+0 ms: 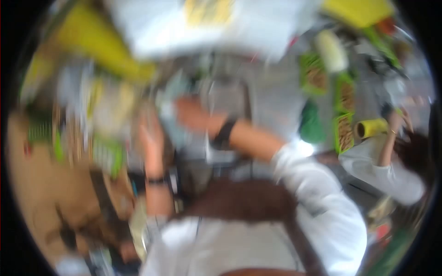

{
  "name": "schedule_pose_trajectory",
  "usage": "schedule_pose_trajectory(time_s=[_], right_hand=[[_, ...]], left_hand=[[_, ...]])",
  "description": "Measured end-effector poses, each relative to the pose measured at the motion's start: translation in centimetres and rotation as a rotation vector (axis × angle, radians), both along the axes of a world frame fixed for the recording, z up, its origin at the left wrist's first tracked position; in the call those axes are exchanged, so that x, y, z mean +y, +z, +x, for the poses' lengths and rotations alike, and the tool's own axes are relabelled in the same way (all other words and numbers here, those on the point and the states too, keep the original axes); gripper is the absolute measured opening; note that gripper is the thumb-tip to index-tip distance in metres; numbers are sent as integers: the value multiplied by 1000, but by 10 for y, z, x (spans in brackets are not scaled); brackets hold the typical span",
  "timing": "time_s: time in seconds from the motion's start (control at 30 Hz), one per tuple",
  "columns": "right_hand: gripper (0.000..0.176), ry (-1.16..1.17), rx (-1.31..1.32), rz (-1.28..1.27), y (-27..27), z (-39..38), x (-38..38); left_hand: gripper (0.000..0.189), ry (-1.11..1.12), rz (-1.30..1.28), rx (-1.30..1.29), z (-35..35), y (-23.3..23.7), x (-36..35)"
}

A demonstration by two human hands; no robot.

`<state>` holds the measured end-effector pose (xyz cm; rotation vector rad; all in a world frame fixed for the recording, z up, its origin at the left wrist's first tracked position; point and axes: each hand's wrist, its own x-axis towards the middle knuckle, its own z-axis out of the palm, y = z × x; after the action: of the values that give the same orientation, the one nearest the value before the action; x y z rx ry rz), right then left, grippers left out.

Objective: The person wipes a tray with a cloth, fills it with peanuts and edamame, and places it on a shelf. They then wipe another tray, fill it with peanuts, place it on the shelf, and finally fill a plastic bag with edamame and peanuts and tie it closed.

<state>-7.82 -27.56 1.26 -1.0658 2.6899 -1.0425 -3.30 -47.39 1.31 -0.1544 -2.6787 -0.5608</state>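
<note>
Motion blur smears most of the view. My left hand [150, 131], with a dark band at the wrist, points away from me beside a pale, blurred heap. Its fingers look stretched out, and nothing can be made out in them. My right hand [191, 114], with a wide black band on its wrist, reaches across to the left. By its fingertips is a pale, greenish-white thing [172, 131] that looks like thin plastic; whether the fingers grip it is too smeared to tell. A grey tray-like shape [246, 99] lies just right of that hand.
Green trays [344, 133] of small brown pieces stand on the right of the grey table [276, 92], near a dark green bundle [311, 122] and a yellow roll [372, 128]. Another person [382, 161] works at far right. A large white sack [258, 27] lies ahead.
</note>
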Motion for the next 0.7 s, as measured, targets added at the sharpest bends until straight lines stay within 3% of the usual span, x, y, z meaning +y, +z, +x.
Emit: schedule_pose_trajectory(time_s=[0.03, 0.07, 0.1, 0.13, 0.23, 0.3, 0.37, 0.43, 0.5, 0.6, 0.7], right_hand=[[36, -189, -278, -100, 6, -5, -8], [43, -191, -251, -23, -2, -6, -12], [55, -99, -363, -108, 43, 3, 8], [65, -82, -374, -64, 67, 8, 17], [70, -158, -168, -16, 92, 20, 35], [68, -204, -105, -60, 99, 23, 56], [63, -267, -42, -139, 102, 30, 85], [57, -357, 11, -230, 99, 44, 126], [52, -496, 45, -298, 68, 58, 164], [51, -722, 192, -162, 42, 94, 236], [53, -880, 107, 35, 45, 149, 303]], left_hand=[[37, 71, 87, -115, -6, 60, 43], [37, -40, 195, -51, -11, 36, 32], [38, 59, 112, -198, -6, 47, 35], [39, 98, 42, -158, -2, 41, 30], [50, 109, 153, -243, 7, 76, 55], [57, 226, -89, -99, 16, 86, 76], [64, 216, -100, -66, 27, 95, 91], [66, -169, -134, 89, 34, 97, 113], [67, -442, -70, -171, 42, 107, 146], [67, -526, -191, -123, 57, 97, 186], [69, -561, -223, -159, 73, 78, 213]])
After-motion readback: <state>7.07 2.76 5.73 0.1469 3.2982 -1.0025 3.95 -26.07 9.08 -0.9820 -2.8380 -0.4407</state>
